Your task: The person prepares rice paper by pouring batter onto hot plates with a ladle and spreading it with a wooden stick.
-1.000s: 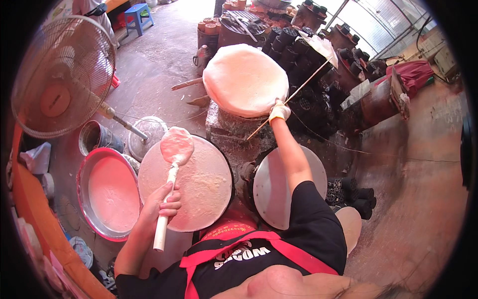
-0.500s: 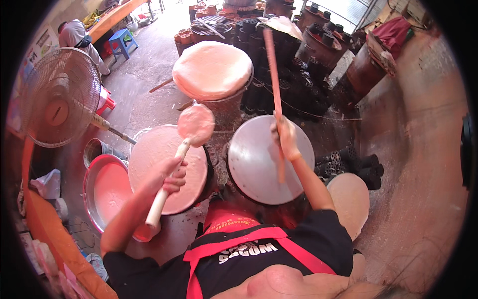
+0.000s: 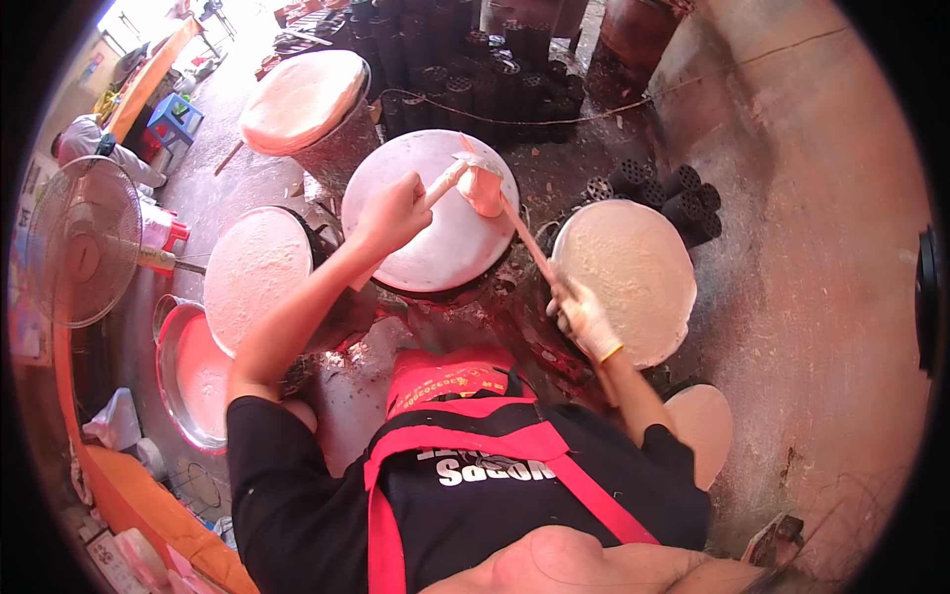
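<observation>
My left hand (image 3: 396,213), closed round a pale handle, holds a batter-coated ladle (image 3: 482,188) tilted over the middle round griddle (image 3: 396,259). Pale, thick batter clings to its head. My right hand (image 3: 588,322), in a light glove, grips a long wooden stick (image 3: 532,247). The stick slants up across the griddle's right edge, and its upper part meets the ladle head or passes right beside it. On the left stands another round griddle (image 3: 259,262) covered with pale batter. To the right, a third griddle (image 3: 628,277) bears a thin, cream-coloured sheet.
A basin of batter (image 3: 164,381) stands at the left, below a standing fan (image 3: 87,238). Beyond the griddles, a stack of pale sheets (image 3: 302,104) tops a drum. Black honeycomb briquettes (image 3: 683,208) lie at the right. A person (image 3: 94,147) sits far left near a blue stool (image 3: 176,119).
My view has swung to the right. The ladle has moved from above the left griddle to the middle one and tilted over. The stick has come across to the ladle head.
</observation>
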